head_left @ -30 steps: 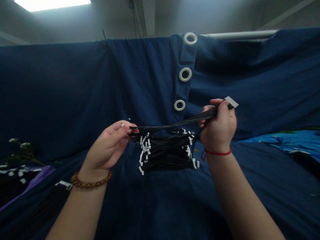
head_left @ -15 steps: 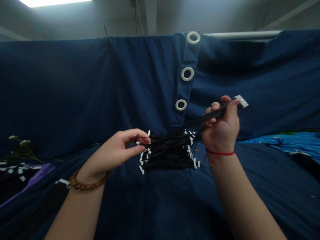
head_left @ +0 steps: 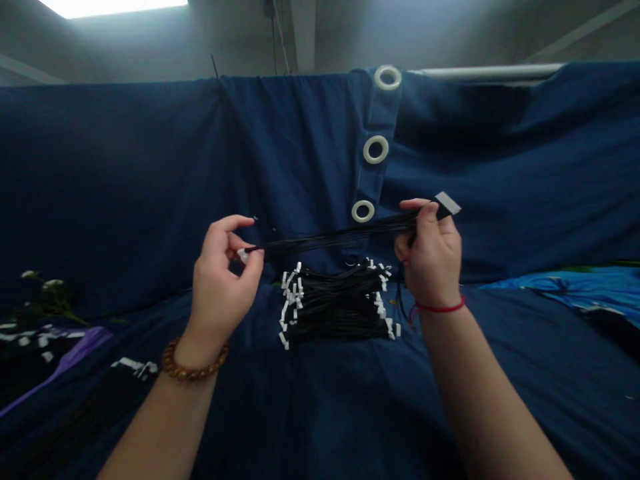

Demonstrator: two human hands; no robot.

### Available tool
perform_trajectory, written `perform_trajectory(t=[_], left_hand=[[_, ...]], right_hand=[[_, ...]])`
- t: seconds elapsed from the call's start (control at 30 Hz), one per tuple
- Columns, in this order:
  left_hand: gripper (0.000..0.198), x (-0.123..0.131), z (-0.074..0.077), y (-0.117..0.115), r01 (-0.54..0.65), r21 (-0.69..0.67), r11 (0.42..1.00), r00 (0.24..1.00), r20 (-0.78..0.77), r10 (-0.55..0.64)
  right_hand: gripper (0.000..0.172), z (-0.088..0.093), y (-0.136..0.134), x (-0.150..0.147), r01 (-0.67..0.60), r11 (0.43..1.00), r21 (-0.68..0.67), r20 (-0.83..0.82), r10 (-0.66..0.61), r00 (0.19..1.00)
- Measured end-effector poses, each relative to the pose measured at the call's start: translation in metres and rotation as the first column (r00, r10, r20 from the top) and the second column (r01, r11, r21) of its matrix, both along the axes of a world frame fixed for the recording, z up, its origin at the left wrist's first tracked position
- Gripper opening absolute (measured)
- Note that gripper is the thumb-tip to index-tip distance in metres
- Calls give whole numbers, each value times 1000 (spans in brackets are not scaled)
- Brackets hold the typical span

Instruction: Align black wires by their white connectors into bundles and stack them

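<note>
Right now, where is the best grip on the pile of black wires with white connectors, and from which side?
Probably mid-length, from above: in the pile of black wires the strands lie roughly side by side, with the white connectors bunched at both ends, so the bare middle offers the cleanest grip.

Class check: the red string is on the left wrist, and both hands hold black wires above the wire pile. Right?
No: the head view shows the red string on the right wrist. The left hand and right hand hold black wires above the wire pile.
</note>
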State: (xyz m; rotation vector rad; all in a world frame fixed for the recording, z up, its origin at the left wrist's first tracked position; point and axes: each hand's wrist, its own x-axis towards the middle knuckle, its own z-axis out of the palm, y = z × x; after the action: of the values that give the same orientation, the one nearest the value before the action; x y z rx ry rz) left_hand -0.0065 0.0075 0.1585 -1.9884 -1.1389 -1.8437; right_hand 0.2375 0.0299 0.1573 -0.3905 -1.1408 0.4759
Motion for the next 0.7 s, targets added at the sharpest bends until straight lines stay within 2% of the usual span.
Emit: perform_trajectory(t=[0.07,0.1,0.17,0.23,0.3,0.37,0.43,0.5,0.6,0.63,0.7], left_hand=[[32,-4,1,0,-208,191,959,973,-57,222],[28,-6,2,-1,-303,239,923,937,-104,335],[20,-10,3,-1,-467,242,851,834,-200,514],[13,-13,3,1,-569,194,799,747,-285,601],[11,-16,3,5,-591,141,794,731,-324,601],[14,-19,2,10,-521,51,852,805,-303,511],[13,-21,2,14,-322,-87,943,939,-158,306],[12,-22,2,16,-91,-170,981,995,29,98],[11,-21,4,14,106,-155,982,964,259,-63],[12,-20,6,13,165,-135,977,933,343,-110],[15,-18,9,11,324,-102,940,814,536,-223]], right_hand=[[27,-3,1,-2,-6,998,-59,113,12,994],[27,-3,1,-3,-27,995,-96,173,43,984],[29,-4,0,-5,-78,981,-177,282,126,951],[28,-5,0,-6,-120,965,-234,347,198,917],[27,-6,1,-6,-146,958,-248,363,232,903],[27,-7,2,-7,-160,958,-239,359,241,902],[26,-8,4,-7,-162,962,-220,354,234,906],[26,-9,5,-7,-151,968,-202,347,215,913],[25,-9,6,-8,-132,972,-197,345,194,918],[24,-10,6,-9,-132,970,-204,349,198,916],[22,-10,4,-10,-141,965,-223,364,216,906]])
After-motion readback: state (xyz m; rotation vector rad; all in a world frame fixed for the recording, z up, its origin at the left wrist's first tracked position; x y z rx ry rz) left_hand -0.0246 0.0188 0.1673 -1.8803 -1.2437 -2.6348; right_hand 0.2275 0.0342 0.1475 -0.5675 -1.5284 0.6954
